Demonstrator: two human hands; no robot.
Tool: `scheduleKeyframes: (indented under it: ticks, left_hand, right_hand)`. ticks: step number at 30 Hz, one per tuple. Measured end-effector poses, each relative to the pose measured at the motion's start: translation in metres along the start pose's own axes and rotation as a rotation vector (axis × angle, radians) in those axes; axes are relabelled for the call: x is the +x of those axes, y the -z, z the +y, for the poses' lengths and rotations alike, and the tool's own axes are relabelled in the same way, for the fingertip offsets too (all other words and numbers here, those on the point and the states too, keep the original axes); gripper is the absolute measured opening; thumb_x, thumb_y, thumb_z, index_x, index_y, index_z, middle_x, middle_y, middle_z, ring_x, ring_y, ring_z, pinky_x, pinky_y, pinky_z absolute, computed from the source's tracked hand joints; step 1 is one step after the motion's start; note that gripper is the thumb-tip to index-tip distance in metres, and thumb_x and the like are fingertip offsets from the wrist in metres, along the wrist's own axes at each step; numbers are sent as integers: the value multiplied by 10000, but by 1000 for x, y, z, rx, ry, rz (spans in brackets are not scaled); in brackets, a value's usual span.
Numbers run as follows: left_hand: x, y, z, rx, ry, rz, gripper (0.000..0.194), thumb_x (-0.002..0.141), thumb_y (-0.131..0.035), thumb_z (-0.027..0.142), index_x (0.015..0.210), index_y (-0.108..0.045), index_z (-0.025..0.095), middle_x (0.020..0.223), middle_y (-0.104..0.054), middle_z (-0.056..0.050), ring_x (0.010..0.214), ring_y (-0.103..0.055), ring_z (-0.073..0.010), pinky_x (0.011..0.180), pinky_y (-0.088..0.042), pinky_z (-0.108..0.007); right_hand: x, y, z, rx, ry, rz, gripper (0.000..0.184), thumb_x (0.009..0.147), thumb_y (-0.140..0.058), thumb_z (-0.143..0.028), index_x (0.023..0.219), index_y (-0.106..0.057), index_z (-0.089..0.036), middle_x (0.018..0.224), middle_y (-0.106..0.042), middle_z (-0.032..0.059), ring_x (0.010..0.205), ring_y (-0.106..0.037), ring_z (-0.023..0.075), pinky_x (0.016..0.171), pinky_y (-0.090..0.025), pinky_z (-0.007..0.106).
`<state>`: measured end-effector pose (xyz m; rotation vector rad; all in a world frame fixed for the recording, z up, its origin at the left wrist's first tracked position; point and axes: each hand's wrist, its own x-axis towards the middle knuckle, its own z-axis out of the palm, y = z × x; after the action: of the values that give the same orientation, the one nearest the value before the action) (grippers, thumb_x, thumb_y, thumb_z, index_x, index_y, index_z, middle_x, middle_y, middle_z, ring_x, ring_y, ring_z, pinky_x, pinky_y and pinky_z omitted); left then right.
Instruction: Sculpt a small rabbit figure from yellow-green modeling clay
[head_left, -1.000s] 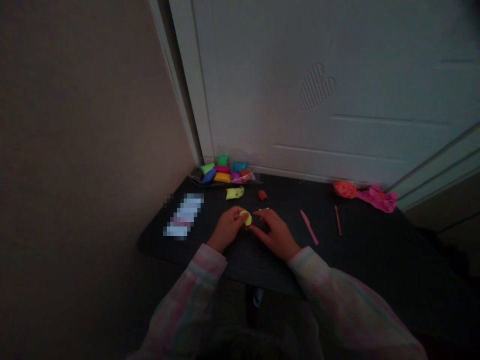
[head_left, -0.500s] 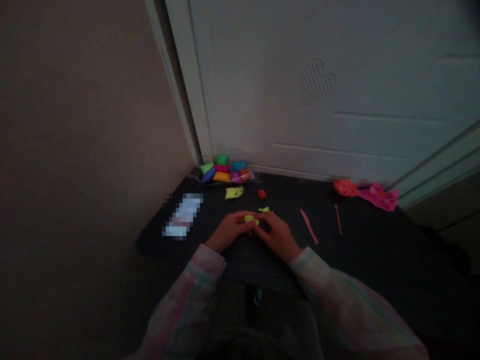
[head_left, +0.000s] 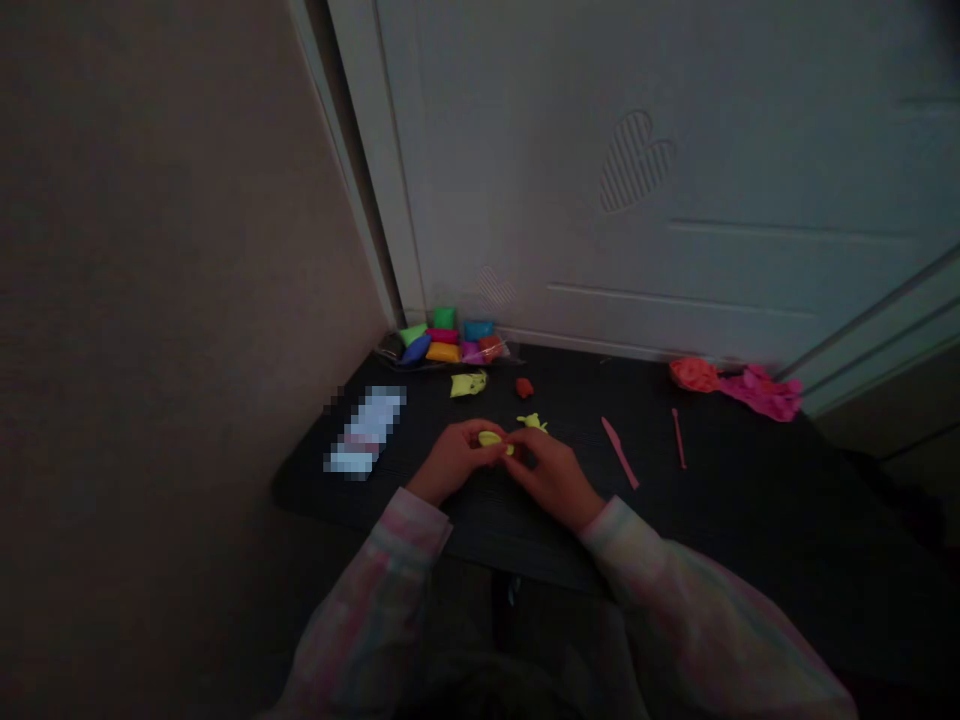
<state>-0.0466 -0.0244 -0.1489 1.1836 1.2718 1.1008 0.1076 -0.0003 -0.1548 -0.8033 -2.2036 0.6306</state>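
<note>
Between my two hands is a small lump of yellow modelling clay (head_left: 489,438). My left hand (head_left: 455,460) is closed around its left side, with thumb and fingers pinching it. My right hand (head_left: 553,472) pinches the clay's right end, where a small yellow bit shows at the fingertips. Just beyond my right fingers lies a small yellow clay figure (head_left: 532,421) with thin projecting parts. A red clay lump (head_left: 523,387) sits farther back. An opened yellow clay packet (head_left: 468,384) lies to its left.
At the back left rests a clear bag of several coloured clay packets (head_left: 444,352). A blurred-out phone-like rectangle (head_left: 369,430) lies left. On the right are a pink plastic knife (head_left: 619,452), a thin pink stick tool (head_left: 679,438), and crumpled orange and pink pieces (head_left: 761,392).
My hands have shifted slightly, and the yellow clay between them has moved a little left and turned. More of the yellow figure behind my right hand shows now.
</note>
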Motion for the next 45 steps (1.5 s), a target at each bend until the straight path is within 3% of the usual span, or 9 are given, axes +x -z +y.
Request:
scheduleKeyframes:
  ticks: [14,19,27,32,34,40,45]
  left_hand:
    - [2,0,-2,-75,20,-47,198,616,-652,256,758,-599,129,648,-588,14,530,-493,-68,530,-382,-200]
    - [1,-1,-1,-49,19,-34,176,585,-661,230,715,-595,132,584,-558,32,513,-476,-71,509,-357,-196]
    - [1,-3,1,26,-44,139,143,596,-633,249,673,-575,144,561,-537,37,526,-483,-88,512,-362,-205]
    - [9,6,-6,86,-71,424,178,640,-583,287,752,-544,154,577,-525,41,550,-489,-97,541,-376,-219]
    - [10,9,-7,110,-79,483,202,669,-549,298,807,-542,151,584,-527,35,551,-496,-100,547,-385,-224]
    - [10,6,-9,254,-92,399,153,668,-533,197,799,-610,173,781,-645,-18,657,-565,-135,635,-432,-256]
    - [10,4,-12,443,-141,399,197,683,-473,109,794,-619,183,884,-647,-49,854,-568,-186,812,-413,-320]
  right_hand:
    - [-2,0,-1,42,-78,85,130,759,-521,-213,881,-532,-167,741,-573,32,645,-541,133,604,-457,257]
    - [-3,-1,0,76,-77,43,93,750,-506,-208,818,-559,-175,728,-586,36,638,-542,139,604,-452,264]
    - [1,2,-4,257,-254,-26,120,738,-518,-250,811,-566,-168,666,-570,9,593,-518,121,585,-429,257]
    - [-1,4,-6,542,-344,-285,199,723,-553,-337,772,-558,-145,598,-572,-7,522,-536,96,487,-433,215]
    - [-2,5,-8,626,-360,-365,222,711,-571,-359,766,-561,-143,573,-576,-11,510,-546,96,489,-445,218]
    - [3,9,-8,691,-385,-336,300,771,-513,-390,946,-570,-153,708,-599,5,616,-554,89,624,-463,246]
    - [0,6,-4,672,-425,-359,300,682,-592,-447,738,-519,-162,556,-517,-51,452,-465,68,459,-385,206]
